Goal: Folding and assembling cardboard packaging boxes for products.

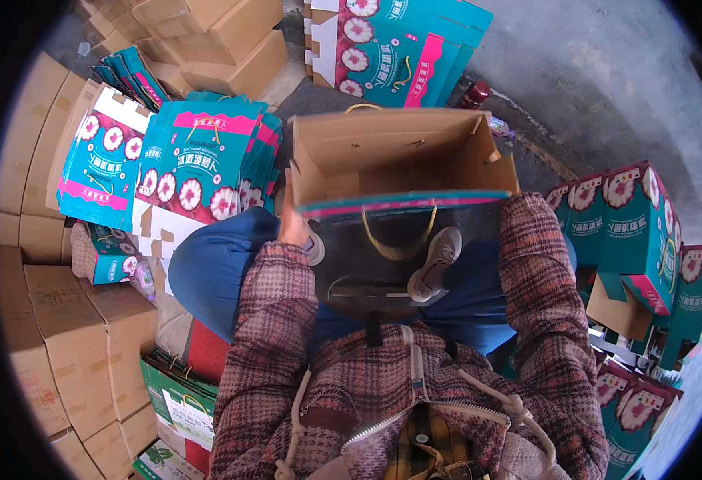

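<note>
An open-topped cardboard gift box (403, 152) with bare brown inside walls is held up before me over my lap. Its near outer face is teal with a pink edge, and a yellow cord handle (391, 248) hangs down from it. My left hand (292, 222) presses on the box's left end, fingers partly hidden along that wall. At the right end, my right sleeve meets the box. Most of my right hand is out of sight behind that wall; what looks like a fingertip (493, 157) shows over its inner side.
Flattened teal gift boxes (195, 160) are piled at the left, more (399, 48) at the far side. Brown cartons (63, 320) are stacked along the left. Assembled teal boxes (623, 224) stand at the right. A dark red bottle-like thing (474, 94) is on the floor beyond the box.
</note>
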Demonstrator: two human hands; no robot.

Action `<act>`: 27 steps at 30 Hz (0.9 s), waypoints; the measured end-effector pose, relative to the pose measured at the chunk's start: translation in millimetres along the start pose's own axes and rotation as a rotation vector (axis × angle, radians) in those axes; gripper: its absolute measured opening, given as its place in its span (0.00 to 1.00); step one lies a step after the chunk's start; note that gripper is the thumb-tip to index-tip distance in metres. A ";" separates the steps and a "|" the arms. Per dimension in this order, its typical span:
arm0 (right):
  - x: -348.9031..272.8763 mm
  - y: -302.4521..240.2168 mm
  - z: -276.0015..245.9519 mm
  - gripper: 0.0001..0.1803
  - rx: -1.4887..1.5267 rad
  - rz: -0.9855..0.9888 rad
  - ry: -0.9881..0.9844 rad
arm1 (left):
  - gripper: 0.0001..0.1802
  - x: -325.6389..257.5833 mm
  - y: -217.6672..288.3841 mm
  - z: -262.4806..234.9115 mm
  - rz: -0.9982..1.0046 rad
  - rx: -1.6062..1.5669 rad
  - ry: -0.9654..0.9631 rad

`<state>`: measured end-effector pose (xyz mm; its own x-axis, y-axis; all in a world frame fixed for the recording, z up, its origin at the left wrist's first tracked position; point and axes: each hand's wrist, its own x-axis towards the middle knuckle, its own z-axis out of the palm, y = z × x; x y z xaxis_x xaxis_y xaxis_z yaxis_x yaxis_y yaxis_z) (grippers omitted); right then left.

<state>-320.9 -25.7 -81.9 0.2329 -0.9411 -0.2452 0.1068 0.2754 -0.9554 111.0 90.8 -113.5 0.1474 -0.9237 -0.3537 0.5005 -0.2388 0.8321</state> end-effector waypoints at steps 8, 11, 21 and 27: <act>-4.4 -20.3 14.6 0.30 -0.006 0.388 0.093 | 0.29 -12.5 15.2 29.9 -0.136 -0.026 -0.039; -13.3 -37.3 52.5 0.27 -0.088 0.412 0.079 | 0.24 -13.6 2.3 16.1 0.084 0.254 0.156; -9.4 -42.4 74.6 0.19 -1.599 -0.806 -0.072 | 0.26 -16.2 15.1 40.8 0.419 0.968 -0.050; 17.8 -21.1 83.8 0.31 -1.517 -0.289 -0.280 | 0.26 -15.5 6.9 41.8 0.552 1.100 -0.039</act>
<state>-238.0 -31.9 -52.3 0.5605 -0.8128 -0.1588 -0.8161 -0.5094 -0.2728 76.5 91.0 -84.5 0.0761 -0.9847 0.1566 -0.6083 0.0786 0.7898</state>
